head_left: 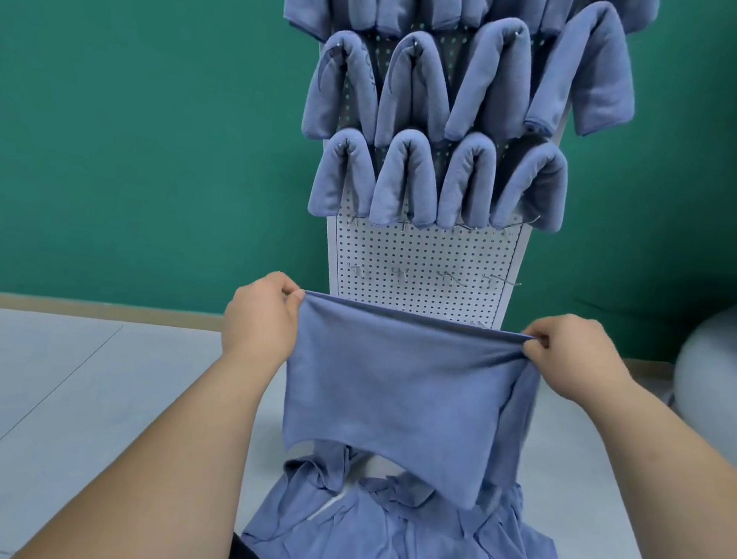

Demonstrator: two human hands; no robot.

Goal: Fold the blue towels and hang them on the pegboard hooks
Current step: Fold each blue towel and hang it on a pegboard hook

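Towel (392,393), soft, light and limp by the look of it, hung in front of the pegboard (422,257) above the pile (401,545), its top corners pinched in the left grip (260,319) and right grip (574,355), surely the best holds.

The top row of hung towels (426,3) is running off the upper edge. Lower rows are covering most of the pegboard (422,257), and the held towel (401,389) is hiding its foot. Some fingers of the left grip (261,314) and right grip (574,355) are lying hidden behind that towel's hem. The pile of towels (401,545) is being cut by the lower edge, the grey vessel (723,381) by the right one. The bare hooks (403,273) are showing too small to tell their shape.
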